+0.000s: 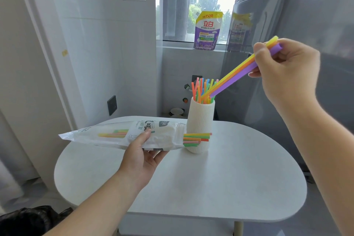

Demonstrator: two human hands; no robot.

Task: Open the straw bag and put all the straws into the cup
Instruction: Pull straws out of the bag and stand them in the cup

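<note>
The ribbed white cup (200, 120) stands on the matte round surface (210, 178), already bristling with thin bright straws (203, 88). The right hand (287, 69) pinches a few straws (235, 76) slanted down, tips at the rim, apparently to slide them in. The left hand (141, 157) grips the crinkly plastic bag (122, 134) level beside the cup, mouth toward it, remaining straws (197, 138) poking out within reach.

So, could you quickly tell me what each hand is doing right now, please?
Left hand: holds the straw bag.
Right hand: pinches a few straws over the cup.
</note>
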